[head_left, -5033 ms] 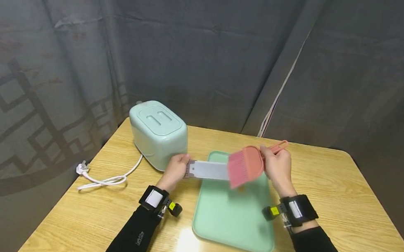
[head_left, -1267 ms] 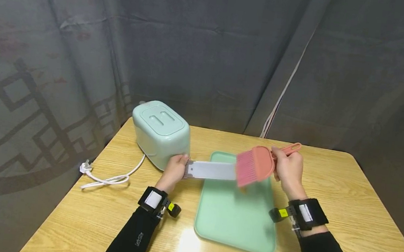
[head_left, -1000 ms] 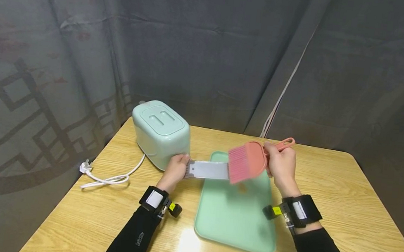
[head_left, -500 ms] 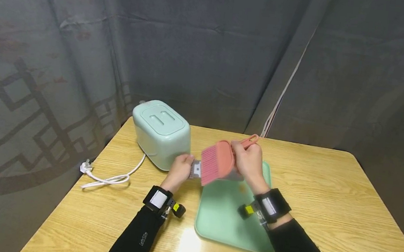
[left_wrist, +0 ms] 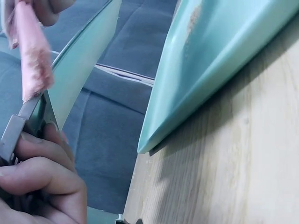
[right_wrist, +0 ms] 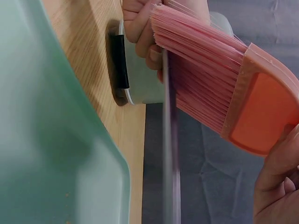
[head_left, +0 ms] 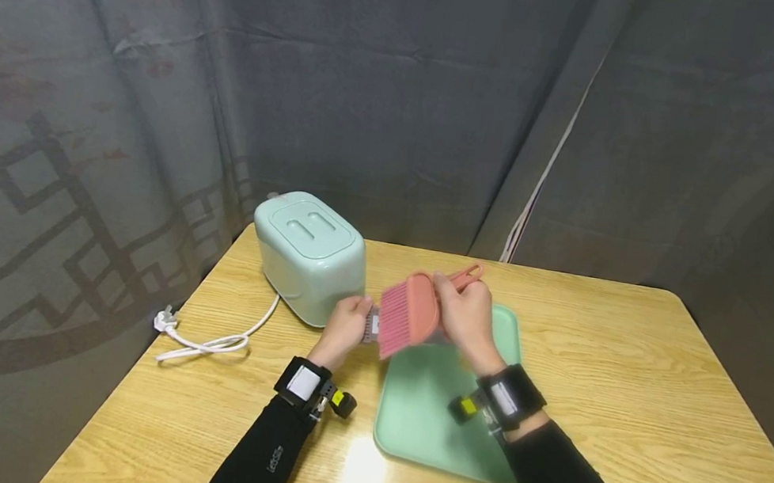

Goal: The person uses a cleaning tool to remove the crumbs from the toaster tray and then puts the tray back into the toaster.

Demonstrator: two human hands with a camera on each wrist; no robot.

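My left hand [head_left: 347,323] grips the grey end of a flat, narrow crumb tray [head_left: 444,334], which juts out to the right above the green tray [head_left: 437,430]. A pink hand brush [head_left: 411,312] is in my right hand [head_left: 466,314], held near the base of its looped handle. Its bristles [right_wrist: 201,60] lie against the crumb tray close to the left fingers, covering much of it in the head view. Tan crumbs cling to the bristle ends [left_wrist: 37,70] in the left wrist view. More crumbs [left_wrist: 192,21] lie in the green tray.
A mint toaster [head_left: 309,257] stands at the table's back left, right beside the left hand. Its white cord [head_left: 217,346] and plug [head_left: 165,321] lie on the wooden table [head_left: 627,396]. Grey curtains [head_left: 387,114] hang behind.
The brush swept right, then left along the crumb tray towards my left hand. The left hand shifted slightly right, still gripping the crumb tray. The toaster and green tray stay in place.
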